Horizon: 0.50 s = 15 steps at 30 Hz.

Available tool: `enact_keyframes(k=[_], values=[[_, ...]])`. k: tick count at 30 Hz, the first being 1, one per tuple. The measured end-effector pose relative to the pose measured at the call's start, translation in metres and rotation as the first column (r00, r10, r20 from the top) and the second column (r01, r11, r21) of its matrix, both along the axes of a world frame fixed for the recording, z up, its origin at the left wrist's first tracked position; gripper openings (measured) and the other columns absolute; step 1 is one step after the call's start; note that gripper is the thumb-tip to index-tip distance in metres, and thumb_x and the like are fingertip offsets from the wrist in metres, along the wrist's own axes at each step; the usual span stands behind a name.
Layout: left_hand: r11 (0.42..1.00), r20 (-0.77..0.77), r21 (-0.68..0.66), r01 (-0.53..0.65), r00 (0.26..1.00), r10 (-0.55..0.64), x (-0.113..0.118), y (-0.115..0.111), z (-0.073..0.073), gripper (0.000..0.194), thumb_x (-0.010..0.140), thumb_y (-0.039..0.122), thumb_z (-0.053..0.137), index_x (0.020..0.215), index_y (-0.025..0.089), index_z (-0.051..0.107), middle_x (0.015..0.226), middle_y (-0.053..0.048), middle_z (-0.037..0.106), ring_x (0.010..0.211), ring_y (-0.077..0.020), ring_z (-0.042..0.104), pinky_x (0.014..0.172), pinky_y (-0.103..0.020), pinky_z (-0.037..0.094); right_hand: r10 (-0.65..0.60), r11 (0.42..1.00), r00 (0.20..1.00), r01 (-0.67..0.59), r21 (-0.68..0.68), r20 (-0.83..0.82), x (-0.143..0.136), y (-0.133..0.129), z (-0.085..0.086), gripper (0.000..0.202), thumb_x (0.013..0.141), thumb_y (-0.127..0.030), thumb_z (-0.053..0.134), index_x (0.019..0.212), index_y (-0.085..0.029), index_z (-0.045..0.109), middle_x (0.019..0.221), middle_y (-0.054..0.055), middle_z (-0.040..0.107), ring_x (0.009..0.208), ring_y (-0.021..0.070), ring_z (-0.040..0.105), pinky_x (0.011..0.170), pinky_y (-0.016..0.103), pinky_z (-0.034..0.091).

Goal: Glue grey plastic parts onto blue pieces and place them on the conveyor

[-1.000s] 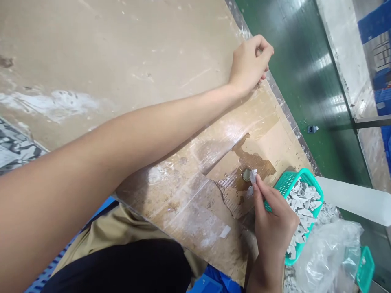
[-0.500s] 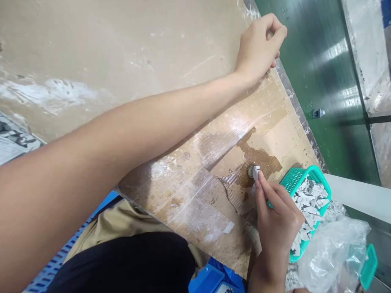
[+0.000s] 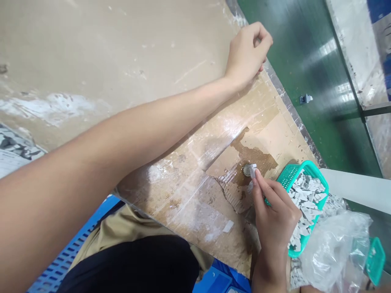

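My right hand (image 3: 276,215) pinches a small white-and-grey piece (image 3: 253,170) between thumb and fingertips. That piece is at the right edge of a small round cap-like disc (image 3: 246,169), which sits on a dark wet patch of torn cardboard (image 3: 259,158). My left arm reaches across the table, and my left hand (image 3: 249,51) lies by the far edge with its fingers curled together. Whatever its fingertips hold, if anything, is hidden. Close to my right hand stands a green basket (image 3: 323,183) filled with small white and grey pieces (image 3: 305,203).
A clear plastic bag (image 3: 334,248) lies in front of the basket, with another green container (image 3: 375,260) beside it. A small grey object (image 3: 305,99) rests on the green surface (image 3: 330,122) past the table edge. One loose white piece (image 3: 228,226) lies on the worn tabletop (image 3: 146,40).
The view has shifted slightly, so most things appear a little further left. More of the round disc shows beside the pinched piece. Both hands keep their closed shape.
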<state>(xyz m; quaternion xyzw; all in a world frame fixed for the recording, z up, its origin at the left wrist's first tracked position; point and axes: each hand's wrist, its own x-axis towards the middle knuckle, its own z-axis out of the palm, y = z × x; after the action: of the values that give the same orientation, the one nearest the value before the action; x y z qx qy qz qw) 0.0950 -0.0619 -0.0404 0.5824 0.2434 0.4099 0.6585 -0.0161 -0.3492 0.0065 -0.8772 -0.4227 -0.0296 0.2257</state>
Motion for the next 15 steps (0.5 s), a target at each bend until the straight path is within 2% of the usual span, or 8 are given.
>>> enact_keyframes(k=[2,4,5,7,9,12,14,15], values=[[0.990,-0.094,0.125,0.060,0.994,-0.049,0.000,0.000,0.002,0.018,0.087,0.011,0.050,0.073,0.019,0.058,0.063,-0.001,0.058,0.060,-0.0132,0.059,0.066,-0.026,0.050,-0.021,0.998,0.999,0.023,0.052,-0.025,0.000,-0.002,0.001,0.030,0.093,-0.013,0.061,0.120,-0.021,0.071,0.093,0.003,0.073,0.079,0.0122,0.067,0.073,0.023,0.057],[0.923,-0.227,0.343,0.174,0.969,-0.098,-0.001,0.000,0.008,0.020,0.089,0.013,0.049,0.081,0.019,0.066,0.079,-0.007,0.067,0.081,-0.0186,0.063,0.087,-0.033,0.050,-0.021,0.993,0.998,0.027,0.111,-0.057,0.001,-0.003,0.001,0.031,0.093,-0.012,0.060,0.121,-0.021,0.070,0.095,0.004,0.073,0.082,0.0119,0.068,0.075,0.022,0.057],[0.843,-0.293,0.475,0.250,0.949,-0.117,0.000,-0.001,0.012,0.022,0.090,0.013,0.048,0.088,0.018,0.069,0.090,-0.009,0.070,0.092,-0.0222,0.063,0.096,-0.037,0.047,-0.013,0.990,0.997,0.024,0.141,-0.075,0.001,-0.004,0.001,0.031,0.093,-0.012,0.060,0.121,-0.020,0.070,0.096,0.004,0.073,0.083,0.0117,0.069,0.076,0.022,0.057],[0.599,-0.408,0.692,0.403,0.903,-0.135,0.006,-0.002,0.021,0.031,0.088,0.011,0.046,0.109,0.016,0.069,0.113,-0.013,0.067,0.114,-0.0289,0.058,0.106,-0.044,0.041,0.003,0.981,0.994,0.019,0.195,-0.109,0.002,-0.004,0.000,0.030,0.094,-0.012,0.058,0.120,-0.019,0.070,0.097,0.005,0.074,0.085,0.0115,0.069,0.078,0.021,0.057],[0.354,-0.493,0.786,0.507,0.859,-0.134,0.022,-0.007,0.030,0.047,0.086,0.008,0.045,0.131,0.014,0.060,0.134,-0.013,0.058,0.131,-0.0311,0.048,0.111,-0.046,0.036,0.000,0.974,0.990,0.032,0.225,-0.140,0.003,-0.004,-0.002,0.029,0.096,-0.014,0.056,0.119,-0.020,0.070,0.096,0.005,0.073,0.085,0.0122,0.069,0.077,0.022,0.057],[0.069,-0.619,0.779,0.624,0.782,-0.076,0.060,-0.018,0.044,0.064,0.084,0.003,0.043,0.146,0.018,0.045,0.154,-0.013,0.039,0.143,-0.0276,0.036,0.112,-0.043,0.036,-0.020,0.971,0.987,0.057,0.232,-0.159,0.004,-0.003,-0.006,0.028,0.097,-0.017,0.053,0.117,-0.020,0.072,0.088,0.005,0.072,0.079,0.0140,0.068,0.071,0.023,0.057],[-0.116,-0.705,0.705,0.700,0.709,-0.008,0.087,-0.024,0.053,0.068,0.082,0.001,0.045,0.145,0.025,0.048,0.160,-0.009,0.031,0.145,-0.0268,0.033,0.111,-0.040,0.038,-0.026,0.971,0.987,0.062,0.229,-0.158,0.005,-0.002,-0.008,0.028,0.097,-0.017,0.051,0.115,-0.019,0.073,0.083,0.005,0.070,0.075,0.0150,0.067,0.067,0.024,0.056],[-0.188,-0.738,0.660,0.728,0.675,0.023,0.099,-0.026,0.057,0.069,0.080,0.000,0.047,0.143,0.029,0.051,0.161,-0.006,0.030,0.144,-0.0266,0.035,0.109,-0.038,0.040,-0.030,0.970,0.988,0.066,0.232,-0.154,0.005,-0.002,-0.010,0.028,0.097,-0.017,0.051,0.113,-0.018,0.074,0.081,0.005,0.069,0.073,0.0153,0.067,0.067,0.025,0.056]])
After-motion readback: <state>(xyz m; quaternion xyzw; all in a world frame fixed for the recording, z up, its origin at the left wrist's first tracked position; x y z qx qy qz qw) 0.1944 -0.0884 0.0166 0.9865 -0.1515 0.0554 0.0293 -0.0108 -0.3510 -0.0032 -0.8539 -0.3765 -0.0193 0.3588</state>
